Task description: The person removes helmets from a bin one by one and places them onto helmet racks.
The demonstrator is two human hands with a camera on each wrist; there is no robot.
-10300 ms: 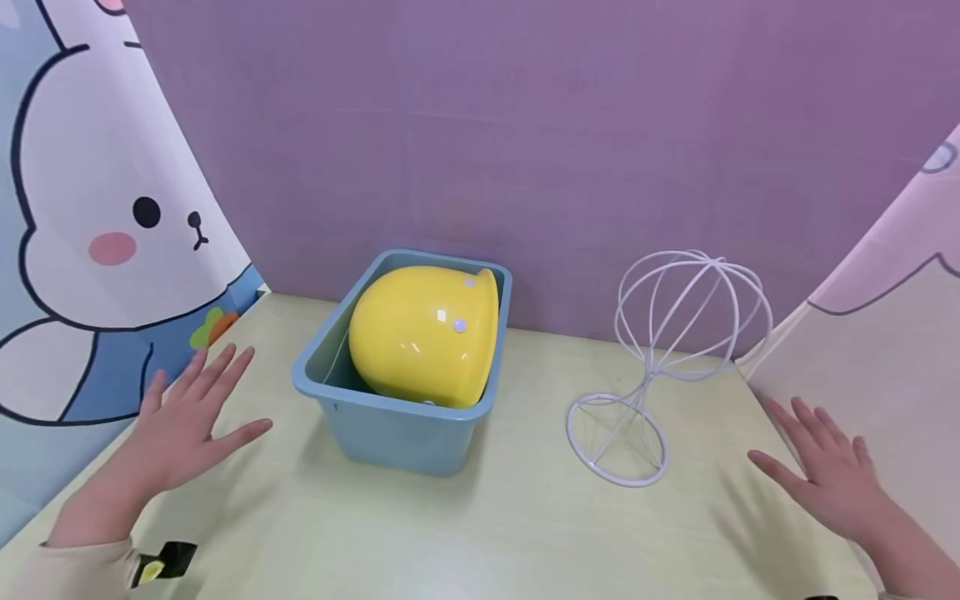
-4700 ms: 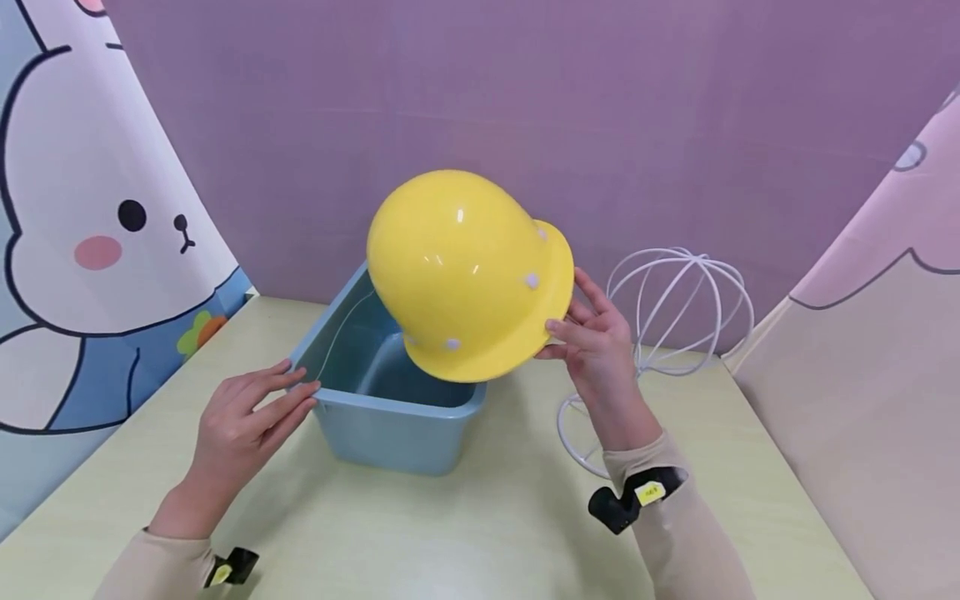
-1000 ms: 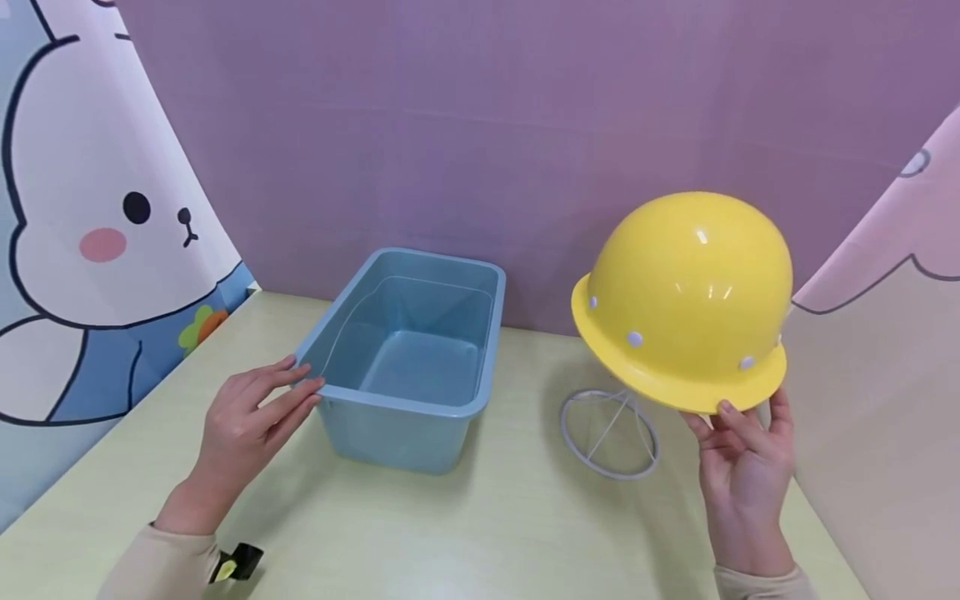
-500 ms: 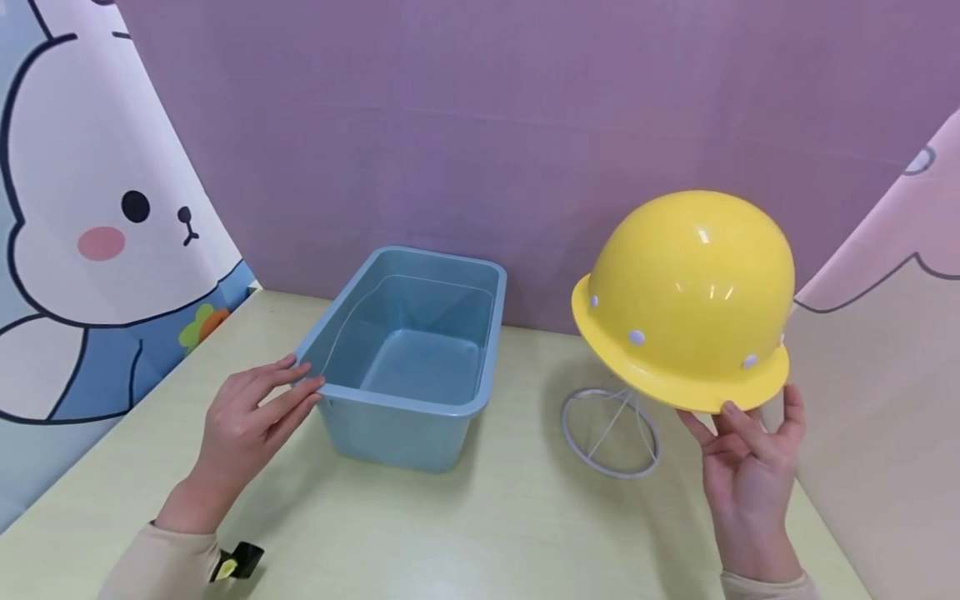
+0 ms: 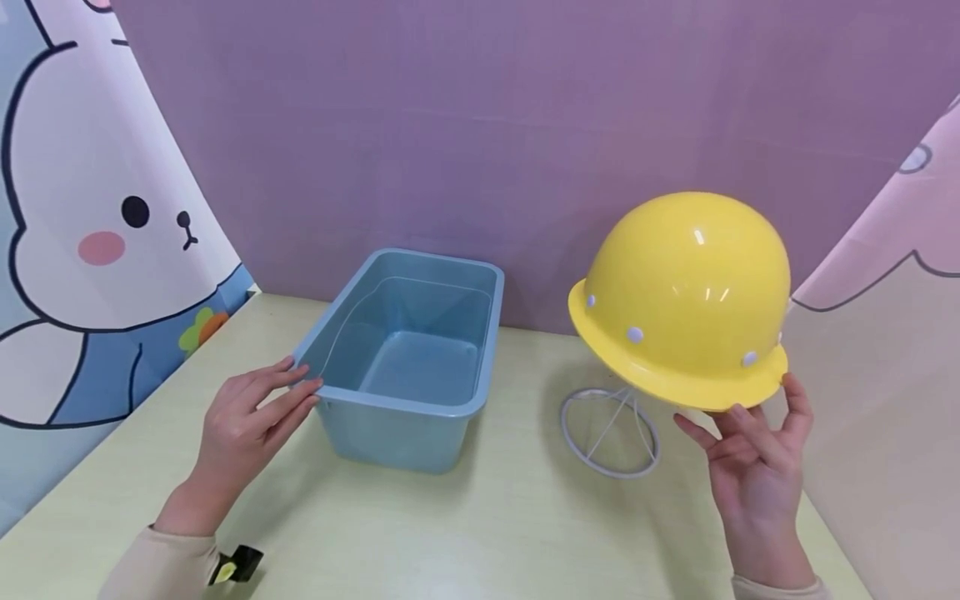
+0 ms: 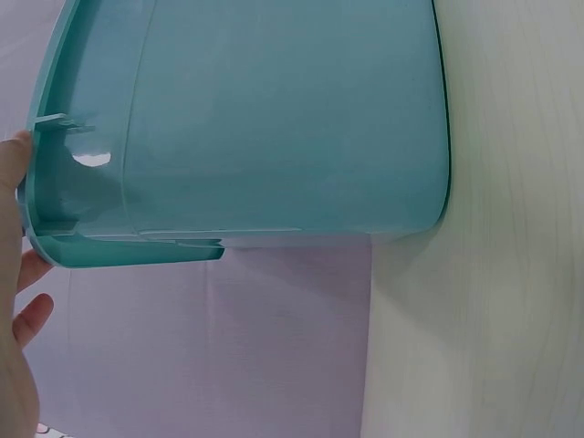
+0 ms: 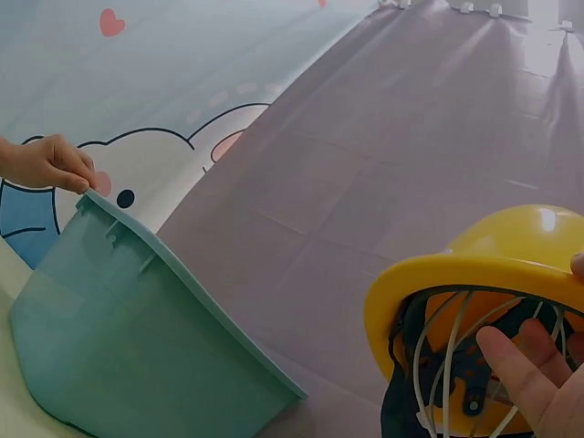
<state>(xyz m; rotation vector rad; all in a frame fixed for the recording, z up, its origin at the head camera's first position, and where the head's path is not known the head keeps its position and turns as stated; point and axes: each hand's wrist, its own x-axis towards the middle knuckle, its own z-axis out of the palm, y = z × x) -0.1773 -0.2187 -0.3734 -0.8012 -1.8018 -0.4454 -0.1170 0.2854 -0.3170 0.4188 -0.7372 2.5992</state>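
A yellow hard hat (image 5: 690,283) sits brim down, a little tilted, over the head of a white wire stand (image 5: 624,477). Only the stand's foot shows in the head view; from the right wrist its wires (image 7: 450,365) rise inside the shell, by the dark inner harness (image 7: 474,401). Just below the brim is my right hand (image 5: 757,479), palm up with spread fingers, one tip at the brim's right edge. My left hand (image 5: 243,425) holds the near left rim corner of a blue plastic bin (image 5: 397,435), with fingers on both sides of the corner in its wrist view.
The pale wooden table (image 5: 480,533) ends at a purple cloth (image 5: 465,150) behind the bin and stand. Printed cloth with a white rabbit (image 5: 75,192) hangs on the left, and a pale cloth (image 5: 885,400) on the right. A black strap sits at my left wrist.
Earlier, my right hand lifted the hard hat from the bin and carried it right onto the stand. Since half a second ago its fingers have loosened on the brim; my left hand stays put.
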